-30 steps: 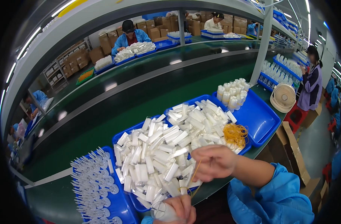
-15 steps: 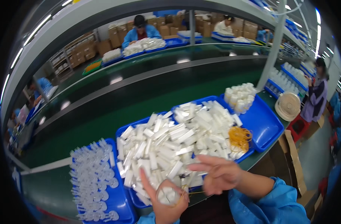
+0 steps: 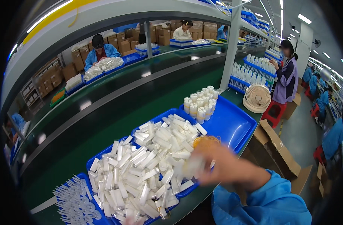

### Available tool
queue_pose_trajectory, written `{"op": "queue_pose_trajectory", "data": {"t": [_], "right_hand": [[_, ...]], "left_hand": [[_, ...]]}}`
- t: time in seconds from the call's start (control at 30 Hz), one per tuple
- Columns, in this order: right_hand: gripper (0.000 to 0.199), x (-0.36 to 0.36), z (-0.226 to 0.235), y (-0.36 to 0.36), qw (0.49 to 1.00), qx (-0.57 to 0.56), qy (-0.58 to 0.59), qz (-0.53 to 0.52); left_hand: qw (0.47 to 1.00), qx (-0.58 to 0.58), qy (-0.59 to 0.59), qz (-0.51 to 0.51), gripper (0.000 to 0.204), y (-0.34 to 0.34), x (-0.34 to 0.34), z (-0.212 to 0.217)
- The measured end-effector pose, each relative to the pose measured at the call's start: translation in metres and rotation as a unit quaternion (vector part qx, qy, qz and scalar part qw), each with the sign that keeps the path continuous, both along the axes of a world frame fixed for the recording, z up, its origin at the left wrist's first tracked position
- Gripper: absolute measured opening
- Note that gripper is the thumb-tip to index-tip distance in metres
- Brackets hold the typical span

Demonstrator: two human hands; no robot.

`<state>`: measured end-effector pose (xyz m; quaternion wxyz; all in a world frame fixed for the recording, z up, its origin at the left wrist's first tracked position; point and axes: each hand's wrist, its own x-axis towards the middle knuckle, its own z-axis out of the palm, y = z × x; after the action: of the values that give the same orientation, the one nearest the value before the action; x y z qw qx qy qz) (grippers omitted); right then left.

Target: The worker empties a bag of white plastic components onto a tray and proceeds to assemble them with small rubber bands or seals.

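Note:
My right hand [image 3: 220, 161], blurred by motion, is closed around a smeared white bundle [image 3: 194, 167] above the right side of the heap. Under it spreads a heap of small white strip-like pieces in clear wrapping [image 3: 141, 168], filling blue trays. Close behind the hand lies a tangle of yellow rubber bands [image 3: 205, 140], partly covered by it. Only a blurred bit of my left hand [image 3: 134, 219] shows at the lower edge, by the near side of the heap; its fingers cannot be made out. Finished-looking white bundles [image 3: 200, 103] stand upright in the blue tray [image 3: 235, 122] at the right.
A blue tray of clear plastic pieces with thin stems [image 3: 75, 200] is at the lower left. A beige fan [image 3: 257, 98] stands beyond the right tray, near a metal post [image 3: 231, 48]. Open cardboard boxes [image 3: 278, 150] sit right of the table. Co-workers sit across the green conveyor [image 3: 115, 112].
The white bundle has passed from my left hand to my right, which has moved toward the right tray. My left hand has dropped almost out of view. The view has swung right.

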<state>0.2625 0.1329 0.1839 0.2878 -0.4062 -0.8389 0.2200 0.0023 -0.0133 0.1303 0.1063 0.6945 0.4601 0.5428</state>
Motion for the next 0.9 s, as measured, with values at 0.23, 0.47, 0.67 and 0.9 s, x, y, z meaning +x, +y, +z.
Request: {"op": "queue_pose_trajectory", "data": {"t": [0.23, 0.47, 0.67, 0.9], "right_hand": [[0.035, 0.188, -0.033, 0.142, 0.851, 0.204, -0.046, -0.482], [0.032, 0.207, -0.076, 0.209, 0.914, -0.055, 0.018, -0.401], [0.026, 0.119, -0.034, 0.197, 0.943, 0.142, -0.122, -0.275], [0.032, -0.035, -0.046, 0.214, 0.988, 0.038, -0.141, -0.058]], "left_hand": [[0.897, -0.169, 0.298, 0.280, 0.032, 0.001, -0.106, -0.010], [0.846, -0.226, 0.391, 0.284, 0.036, 0.020, -0.118, -0.017], [0.841, -0.223, 0.388, 0.303, 0.037, 0.030, -0.128, -0.023], [0.828, -0.268, 0.404, 0.282, 0.028, 0.041, -0.132, -0.015]]}}
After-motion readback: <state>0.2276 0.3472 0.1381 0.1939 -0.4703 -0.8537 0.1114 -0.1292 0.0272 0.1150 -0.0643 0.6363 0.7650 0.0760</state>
